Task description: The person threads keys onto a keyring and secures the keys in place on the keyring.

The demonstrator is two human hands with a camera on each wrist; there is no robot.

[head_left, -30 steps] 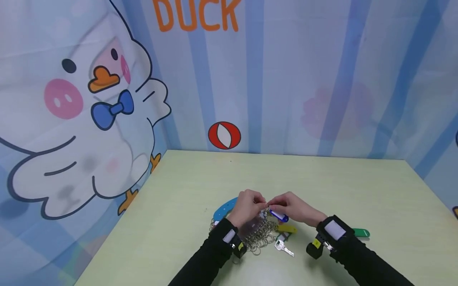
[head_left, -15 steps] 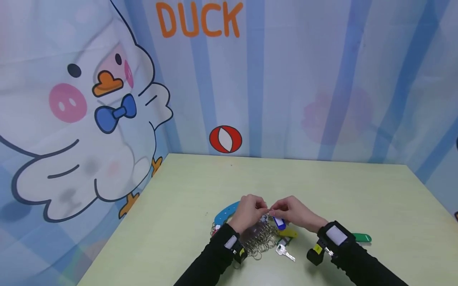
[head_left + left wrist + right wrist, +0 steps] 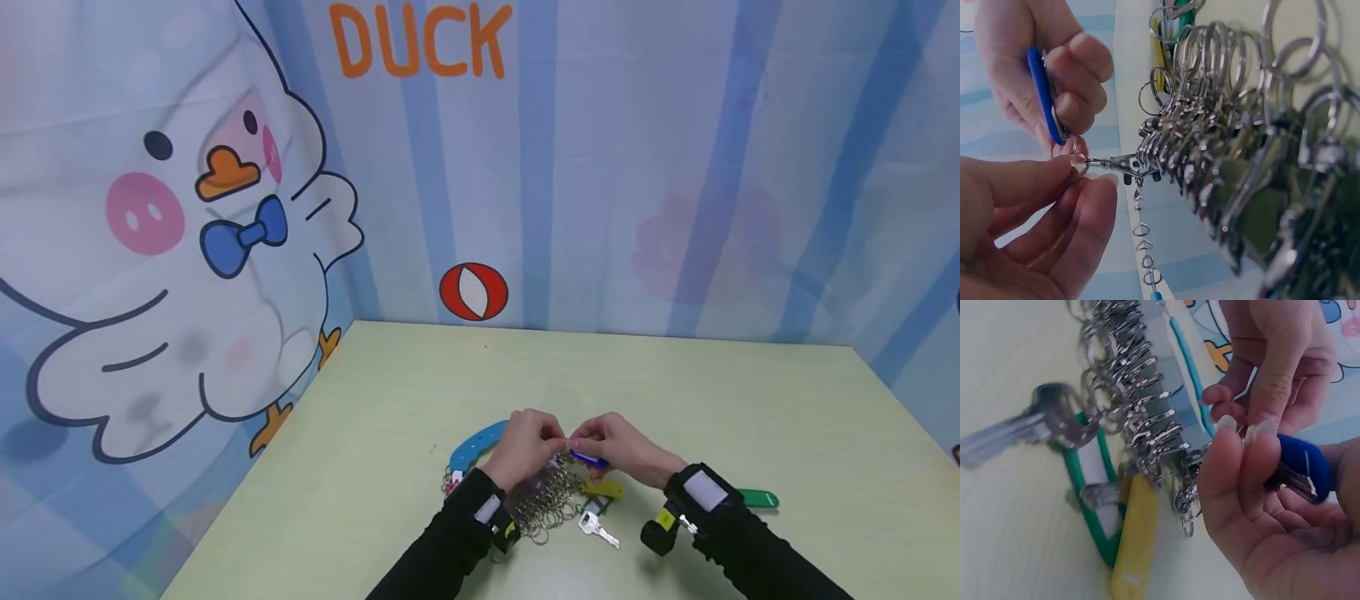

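My left hand (image 3: 527,448) and right hand (image 3: 624,450) meet fingertip to fingertip over a bunch of metal swivel clasps (image 3: 551,500). In the left wrist view, my left thumb and finger pinch the split ring (image 3: 1082,167) at the end of one clasp (image 3: 1124,165). My right hand holds a blue key tag (image 3: 1305,464), its fingertips at that same ring; a key shows beside the tag. Whether the tag's ring is threaded on the split ring, I cannot tell. Beside the bunch lie a silver key (image 3: 1054,419), a green-framed tag (image 3: 1094,494) and a yellow tag (image 3: 1136,540).
A blue curved strip (image 3: 474,446) with holes lies behind my left hand. A green tag (image 3: 759,498) is on the pale table (image 3: 420,375) by my right wrist. A duck-printed cloth (image 3: 600,167) stands behind the table.
The blue tag hung more upright half a second ago and now lies flatter against my right fingers. Both hands stay together over the clasps. The head view has tilted slightly.
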